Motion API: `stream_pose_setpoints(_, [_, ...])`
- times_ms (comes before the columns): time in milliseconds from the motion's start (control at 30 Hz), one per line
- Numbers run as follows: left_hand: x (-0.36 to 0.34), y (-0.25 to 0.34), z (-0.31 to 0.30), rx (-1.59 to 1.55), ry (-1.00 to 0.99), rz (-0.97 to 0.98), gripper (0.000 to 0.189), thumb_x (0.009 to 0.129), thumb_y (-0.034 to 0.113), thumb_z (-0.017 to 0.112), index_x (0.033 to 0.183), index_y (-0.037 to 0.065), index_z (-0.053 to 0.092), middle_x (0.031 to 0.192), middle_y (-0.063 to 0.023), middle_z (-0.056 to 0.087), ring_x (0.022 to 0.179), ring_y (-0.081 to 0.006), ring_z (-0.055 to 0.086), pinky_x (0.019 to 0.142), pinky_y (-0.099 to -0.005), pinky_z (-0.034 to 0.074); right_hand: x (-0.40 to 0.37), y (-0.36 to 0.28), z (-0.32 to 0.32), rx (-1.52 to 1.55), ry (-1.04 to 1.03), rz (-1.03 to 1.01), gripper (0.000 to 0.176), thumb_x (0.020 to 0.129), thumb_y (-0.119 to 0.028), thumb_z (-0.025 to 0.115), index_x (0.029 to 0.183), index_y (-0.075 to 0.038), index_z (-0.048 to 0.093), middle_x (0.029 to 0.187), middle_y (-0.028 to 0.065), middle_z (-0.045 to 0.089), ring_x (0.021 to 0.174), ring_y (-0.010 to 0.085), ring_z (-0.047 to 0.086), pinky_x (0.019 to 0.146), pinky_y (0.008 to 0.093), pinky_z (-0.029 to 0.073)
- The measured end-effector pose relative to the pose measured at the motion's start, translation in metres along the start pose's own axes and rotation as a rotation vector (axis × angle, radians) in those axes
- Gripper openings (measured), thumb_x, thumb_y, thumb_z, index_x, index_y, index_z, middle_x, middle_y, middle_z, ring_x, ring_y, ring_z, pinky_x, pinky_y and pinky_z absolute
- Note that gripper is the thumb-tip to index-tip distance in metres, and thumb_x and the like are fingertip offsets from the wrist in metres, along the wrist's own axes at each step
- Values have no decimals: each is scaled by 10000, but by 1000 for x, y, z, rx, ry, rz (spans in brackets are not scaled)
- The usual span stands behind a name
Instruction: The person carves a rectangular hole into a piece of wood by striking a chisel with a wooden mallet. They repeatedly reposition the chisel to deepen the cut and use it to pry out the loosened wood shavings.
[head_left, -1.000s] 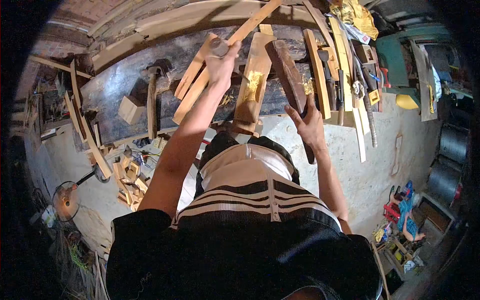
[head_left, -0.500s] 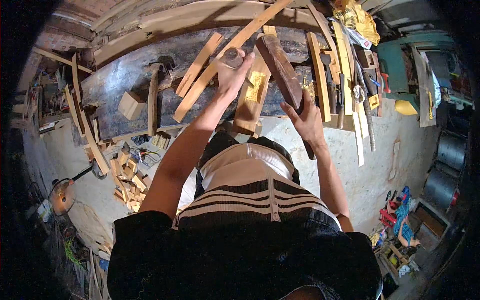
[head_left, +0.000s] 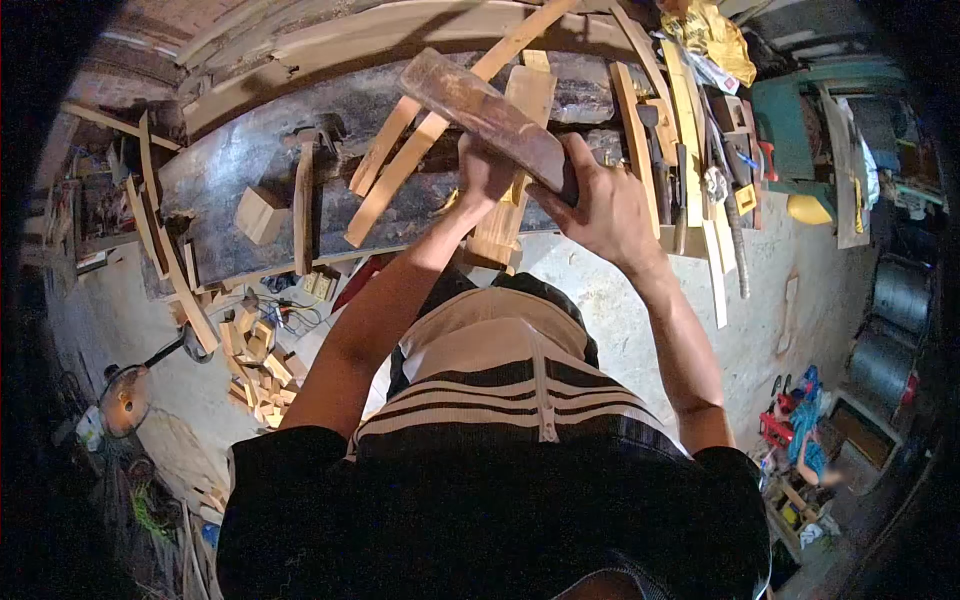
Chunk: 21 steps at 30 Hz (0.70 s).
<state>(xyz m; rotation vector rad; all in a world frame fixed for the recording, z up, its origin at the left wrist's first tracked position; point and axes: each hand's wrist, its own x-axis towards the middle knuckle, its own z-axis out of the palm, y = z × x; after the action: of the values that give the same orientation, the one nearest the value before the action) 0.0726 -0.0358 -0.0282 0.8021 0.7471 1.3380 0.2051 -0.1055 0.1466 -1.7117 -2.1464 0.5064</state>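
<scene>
My right hand (head_left: 612,205) is closed around the near end of a dark, heavy wooden mallet (head_left: 490,115), which slants up and to the left. The mallet's head passes over my left hand (head_left: 482,175), hiding its fingers and most of the chisel in its grip. Under both hands lies a pale wooden workpiece (head_left: 527,95), running away from me across the bench. Its chiselled middle is largely covered, with a few yellow shavings showing beside my left hand.
Loose wooden strips (head_left: 400,175), a hammer (head_left: 305,195) and a wood block (head_left: 261,215) lie on the dark bench (head_left: 225,180) to the left. Chisels (head_left: 682,190) and more strips are at right. Offcuts (head_left: 262,360) are heaped on the floor.
The mallet has swung left and down, from upright beside the workpiece to slanting over my left hand. The chisel's handle top, visible before, is now covered.
</scene>
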Motion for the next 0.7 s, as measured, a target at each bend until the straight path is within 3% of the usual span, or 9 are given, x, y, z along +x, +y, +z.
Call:
stream_pose_setpoints(33, [5, 2, 1, -2, 6, 11, 238, 830, 116, 725, 1028, 27, 627, 905, -37, 684, 853, -127, 637, 765, -301, 511, 1, -2, -4, -2, -8, -15, 451, 831, -326, 717, 1094, -40, 488, 647, 209, 642, 615, 390, 671, 541, 448, 524])
stream_pose_setpoints(100, [1, 3, -3, 665, -101, 340, 229, 847, 121, 712, 1031, 21, 618, 910, -35, 681, 859, -130, 635, 767, -308, 514, 0, -19, -15, 77, 0, 32, 463, 846, -331, 707, 1131, -33, 497, 692, 221, 653, 660, 393, 679, 582, 441, 531])
stream_pose_setpoints(167, [-7, 31, 9, 374, -135, 221, 200, 834, 97, 726, 982, 14, 621, 869, -25, 681, 832, -90, 618, 737, -273, 507, 0, -22, -17, 148, 20, 85, 476, 860, -337, 697, 1168, -27, 506, 738, 234, 664, 704, 396, 687, 623, 434, 539])
stream_pose_setpoints(233, [-8, 31, 14, 482, -57, 220, 185, 816, 88, 744, 942, 15, 630, 843, -17, 682, 801, -83, 609, 713, -249, 499, 2, -13, -3, 170, 75, 72, 459, 829, -317, 718, 1095, -34, 474, 647, 217, 638, 626, 408, 664, 551, 458, 526])
stream_pose_setpoints(333, [3, 17, 14, 218, 78, 134, 161, 800, 93, 764, 886, 26, 646, 836, -16, 679, 760, -88, 602, 697, -250, 502, 4, 8, 4, 94, 22, 109, 482, 834, -328, 712, 1105, -18, 461, 654, 234, 631, 644, 430, 656, 565, 467, 520])
stream_pose_setpoints(500, [6, 15, -8, 578, -20, 142, 204, 786, 72, 775, 938, 23, 649, 863, -8, 676, 779, -112, 618, 711, -268, 504, -4, -2, 11, 318, 130, 189, 481, 839, -344, 701, 1108, -13, 476, 685, 251, 637, 699, 443, 659, 608, 482, 522])
stream_pose_setpoints(567, [-3, 23, 1, 77, 98, 19, 193, 789, 53, 765, 935, 17, 643, 857, -12, 674, 774, -125, 628, 697, -284, 510, -5, 4, 21, 203, -29, 180, 497, 839, -360, 700, 1106, -1, 485, 708, 263, 640, 731, 449, 662, 633, 489, 519])
stream_pose_setpoints(633, [3, 31, -9, 140, 166, -26, 162, 803, 21, 742, 936, 29, 649, 896, -21, 670, 786, -118, 625, 722, -278, 503, -3, 11, 20, 205, -89, 232, 543, 835, -381, 703, 1141, 8, 481, 748, 278, 647, 762, 458, 662, 660, 495, 515])
stream_pose_setpoints(700, [5, 37, -19, 188, 420, -50, 159, 807, 49, 759, 908, 39, 637, 886, -23, 651, 768, -107, 608, 674, -271, 501, -8, 16, 23, 267, -27, 270, 558, 837, -392, 699, 1161, 11, 489, 803, 293, 651, 798, 457, 664, 683, 481, 518])
